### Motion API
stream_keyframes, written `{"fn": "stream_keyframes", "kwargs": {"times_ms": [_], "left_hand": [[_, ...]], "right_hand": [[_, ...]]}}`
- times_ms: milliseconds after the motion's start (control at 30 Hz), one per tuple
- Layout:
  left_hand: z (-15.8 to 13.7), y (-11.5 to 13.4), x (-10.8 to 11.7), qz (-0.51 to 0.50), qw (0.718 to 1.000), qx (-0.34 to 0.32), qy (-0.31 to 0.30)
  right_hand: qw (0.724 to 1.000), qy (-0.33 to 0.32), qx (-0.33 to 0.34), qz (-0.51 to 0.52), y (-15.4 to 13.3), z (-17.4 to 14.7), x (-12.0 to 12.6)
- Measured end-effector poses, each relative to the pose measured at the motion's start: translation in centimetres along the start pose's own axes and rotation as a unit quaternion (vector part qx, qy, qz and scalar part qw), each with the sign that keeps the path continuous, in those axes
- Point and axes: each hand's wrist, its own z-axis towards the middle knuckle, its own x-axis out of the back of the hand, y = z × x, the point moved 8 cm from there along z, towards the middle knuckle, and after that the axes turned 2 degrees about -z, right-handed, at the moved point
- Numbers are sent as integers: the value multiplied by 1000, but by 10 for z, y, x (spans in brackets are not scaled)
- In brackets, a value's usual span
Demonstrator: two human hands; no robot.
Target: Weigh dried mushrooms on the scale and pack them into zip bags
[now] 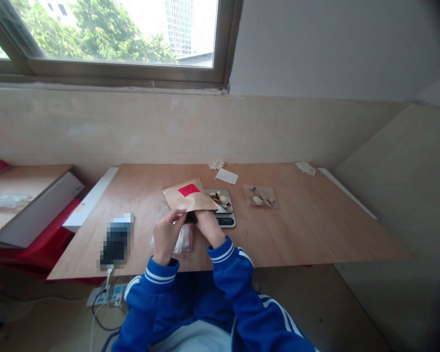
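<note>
Nearest to the camera, blue sleeves (234,264) with white stripes, both angled up and inward over the near edge of the wooden table (308,225). Just beyond the cuffs, both hands at work on one brown paper bag (174,198) with a red label (188,189), lifted above the tabletop, between the hands and the wall. Pinching the near edge of the bag with the left hand (165,237), thumb and forefinger together at the left of its mouth. With the right hand (208,224), going in under the right part of that same edge, apparently into the mouth; fingers hidden by the paper, so cannot tell whether spread, pressed together or gripping anything. Between the two hands, a dark gap, facing back toward the body. Seen from the left fingertips, most of the bag away and forward, with its near edge roughly crosswise to the forearms; longer side hard to judge at this tilt. Both hands about equally near, left at the edge, right past it. Partly covered by the bag's right corner: a kitchen scale (232,218) bearing pale, curved pieces (224,201). Below the bag, beside the left hand, clear plastic packets (185,240). Farther right, well apart from the fingers, a clear bag (270,191) with similar pale pieces inside.
</note>
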Motion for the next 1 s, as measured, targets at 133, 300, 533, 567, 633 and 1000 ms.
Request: {"fn": "stream_keyframes", "kwargs": {"times_ms": [133, 300, 533, 567, 633, 1000], "left_hand": [[5, 2, 5, 8, 1000, -13, 10], [21, 14, 18, 55, 997, -29, 46], [51, 38, 30, 78, 991, -38, 100], [55, 39, 32, 83, 990, -35, 109], [64, 40, 35, 94, 987, -24, 127], [121, -2, 32, 6, 984, 7, 178]], "right_hand": [[998, -16, 4, -66, -16, -15, 10], [990, 107, 19, 86, -30, -41, 51], [941, 220, -94, 239, 11, -58, 86], [935, 223, -109, 252, 19, -58, 86], [924, 233, -135, 273, 35, -60, 85], [909, 312, -188, 200, 129, -51, 101]]}}
